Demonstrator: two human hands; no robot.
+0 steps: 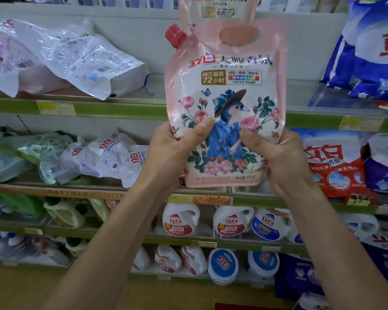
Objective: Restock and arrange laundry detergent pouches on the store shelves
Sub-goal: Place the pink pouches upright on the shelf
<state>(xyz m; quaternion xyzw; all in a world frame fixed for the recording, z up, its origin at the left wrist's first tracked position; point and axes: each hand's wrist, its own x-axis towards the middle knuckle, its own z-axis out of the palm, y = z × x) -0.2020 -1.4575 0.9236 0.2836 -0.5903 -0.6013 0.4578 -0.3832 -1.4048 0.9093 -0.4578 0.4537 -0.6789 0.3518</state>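
Observation:
A pink detergent pouch (pixel 227 86) with a red cap, roses and a blue-hatted bird figure is held upright in front of the shelves. My left hand (pixel 173 148) grips its lower left side, thumb across the front. My right hand (pixel 276 157) grips the lower right side the same way. Behind its top, a second pink pouch (pixel 217 7) of the same kind stands on the upper shelf, partly hidden.
Pale pouches (pixel 76 57) lie flat on the upper left shelf (pixel 99 109). Green and white pouches (pixel 81 155) slump on the shelf below. Blue bags (pixel 372 48) and red-and-purple bags (pixel 336 162) stand at right. Detergent jugs (pixel 180 220) fill the lower shelves.

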